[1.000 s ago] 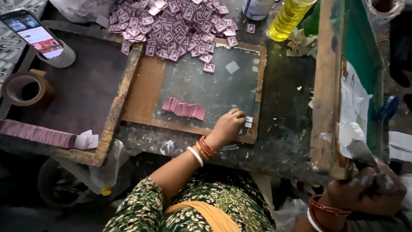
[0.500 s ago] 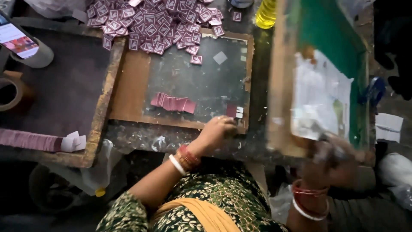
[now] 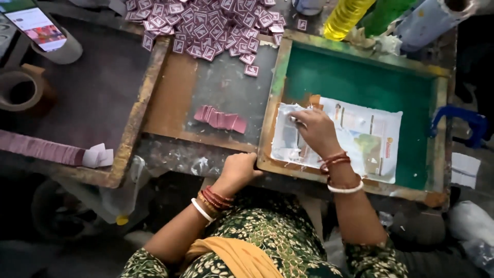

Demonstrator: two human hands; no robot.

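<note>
Under right hand (image 3: 316, 131): green frame (image 3: 360, 85).

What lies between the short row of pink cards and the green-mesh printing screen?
Head view: only bare grey board and the screen's wooden frame rail separate the pink cards from the green mesh.

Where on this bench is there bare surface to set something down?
Free: the dark mat between the tape roll and wooden board; green mesh above the paper sheet. Crowded: the pile of small cards at top, and where the right hand presses.
</note>
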